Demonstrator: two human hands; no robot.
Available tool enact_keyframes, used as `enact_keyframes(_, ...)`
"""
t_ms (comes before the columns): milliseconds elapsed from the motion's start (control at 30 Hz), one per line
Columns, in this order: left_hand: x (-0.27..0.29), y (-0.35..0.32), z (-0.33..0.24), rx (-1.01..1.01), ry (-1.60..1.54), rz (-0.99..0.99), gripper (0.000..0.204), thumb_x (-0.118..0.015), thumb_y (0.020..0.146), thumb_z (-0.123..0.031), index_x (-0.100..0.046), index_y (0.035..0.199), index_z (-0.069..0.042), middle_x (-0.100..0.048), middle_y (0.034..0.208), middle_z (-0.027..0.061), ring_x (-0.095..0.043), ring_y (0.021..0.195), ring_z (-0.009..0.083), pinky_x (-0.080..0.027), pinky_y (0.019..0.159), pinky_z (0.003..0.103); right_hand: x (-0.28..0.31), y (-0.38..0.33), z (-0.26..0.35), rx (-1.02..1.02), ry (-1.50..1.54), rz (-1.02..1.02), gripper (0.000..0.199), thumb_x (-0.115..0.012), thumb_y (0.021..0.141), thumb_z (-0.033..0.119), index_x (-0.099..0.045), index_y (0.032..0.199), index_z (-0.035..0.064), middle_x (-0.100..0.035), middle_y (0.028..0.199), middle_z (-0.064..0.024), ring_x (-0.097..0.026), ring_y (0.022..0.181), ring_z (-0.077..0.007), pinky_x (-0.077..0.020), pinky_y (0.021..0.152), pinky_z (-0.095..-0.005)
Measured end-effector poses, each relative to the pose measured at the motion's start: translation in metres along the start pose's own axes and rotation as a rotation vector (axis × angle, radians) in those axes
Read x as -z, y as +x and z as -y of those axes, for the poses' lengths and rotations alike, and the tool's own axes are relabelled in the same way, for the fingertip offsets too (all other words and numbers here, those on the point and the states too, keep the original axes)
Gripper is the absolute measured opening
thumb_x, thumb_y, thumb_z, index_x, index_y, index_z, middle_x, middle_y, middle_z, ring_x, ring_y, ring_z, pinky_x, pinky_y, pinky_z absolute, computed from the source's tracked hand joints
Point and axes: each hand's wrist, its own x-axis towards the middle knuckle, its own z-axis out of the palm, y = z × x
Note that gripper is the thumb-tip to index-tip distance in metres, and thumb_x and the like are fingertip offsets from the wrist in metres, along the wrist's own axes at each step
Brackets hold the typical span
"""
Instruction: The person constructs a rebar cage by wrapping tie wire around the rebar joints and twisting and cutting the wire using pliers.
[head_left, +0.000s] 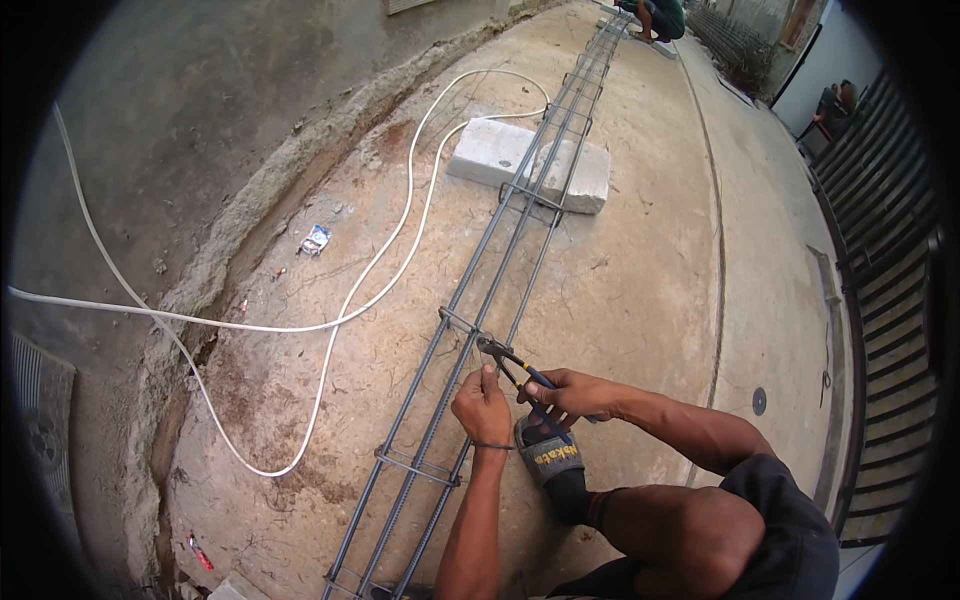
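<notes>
A long rebar cage (446,412) of ribbed steel bars and bent stirrups (418,467) runs from the near edge to the far end. My right hand (567,393) grips the dark blue handles of a pair of pincers (512,362) with yellow marks. Their jaws meet the cage at a bar beside a stirrup; whether wire sits between them is too small to tell. Just below the jaws, my left hand (482,410) is closed, thumb up, against the bars. What its fingers hold, if anything, is hidden. A dark band circles my left wrist.
Pale blocks (495,148) support the cage farther off. A white cable (345,320) loops over the ground at left. My sandalled foot (552,457) is right of the cage. Another person (655,18) squats at the far end. A barred gate (890,320) stands at right.
</notes>
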Motion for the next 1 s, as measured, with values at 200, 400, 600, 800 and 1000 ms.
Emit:
enact_keyframes(200, -0.001, -0.001, -0.006, -0.135, 0.344, 0.079, 0.025, -0.057, 0.089, -0.015, -0.063, 0.075, 0.004, -0.058, 0.064, 0.0239, -0.062, 0.063, 0.0364, -0.043, 0.055, 0.043, 0.003, 0.006, -0.002, 0.056, -0.133, -0.02, 0.047, -0.042, 0.099, 0.044, -0.05, 0.121, 0.0032, -0.06, 0.093, -0.0101, -0.066, 0.084, -0.0206, -0.0564, 0.065, -0.0348)
enact_keyframes(400, 0.001, -0.003, 0.007, -0.241, 0.404, 0.125, 0.022, -0.053, 0.09, -0.015, -0.06, 0.077, 0.002, -0.061, 0.068, 0.0257, -0.062, 0.063, 0.0429, -0.048, 0.054, 0.048, -0.006, 0.012, -0.007, 0.07, -0.139, -0.027, 0.044, -0.044, 0.099, 0.043, -0.051, 0.116, 0.003, -0.058, 0.087, -0.0072, -0.062, 0.071, -0.0155, -0.0519, 0.057, -0.0298)
enact_keyframes(600, -0.006, -0.007, -0.011, 0.44, -0.197, 0.152, 0.031, -0.057, 0.093, -0.025, -0.064, 0.081, 0.003, -0.064, 0.065, 0.0124, -0.062, 0.054, 0.0232, -0.049, 0.05, 0.034, -0.015, 0.007, -0.009, 0.03, 0.029, -0.244, 0.037, -0.057, 0.095, 0.035, -0.055, 0.107, 0.0001, -0.058, 0.073, -0.0059, -0.056, 0.058, -0.0129, -0.0464, 0.049, -0.0271)
enact_keyframes(800, -0.029, -0.003, -0.011, 0.732, -0.615, 0.24, 0.033, -0.07, 0.084, -0.024, -0.06, 0.095, 0.005, -0.062, 0.081, 0.0124, -0.06, 0.064, 0.0179, -0.052, 0.057, 0.026, 0.015, -0.001, 0.028, -0.057, -0.774, -0.237, 0.034, -0.061, 0.089, 0.029, -0.063, 0.084, -0.0049, -0.06, 0.061, -0.0142, -0.062, 0.055, -0.0228, -0.0489, 0.051, -0.0355)
enact_keyframes(1000, -0.077, 0.014, -0.017, 1.051, -1.096, -0.126, 0.031, -0.076, 0.081, -0.018, -0.06, 0.094, 0.004, -0.059, 0.075, 0.0115, -0.058, 0.061, 0.0203, -0.053, 0.056, 0.032, 0.014, 0.007, 0.012, 0.331, -1.278, -0.371, 0.029, -0.055, 0.082, 0.016, -0.061, 0.095, -0.0096, -0.063, 0.084, -0.0313, -0.065, 0.075, -0.0407, -0.0524, 0.068, -0.0477)
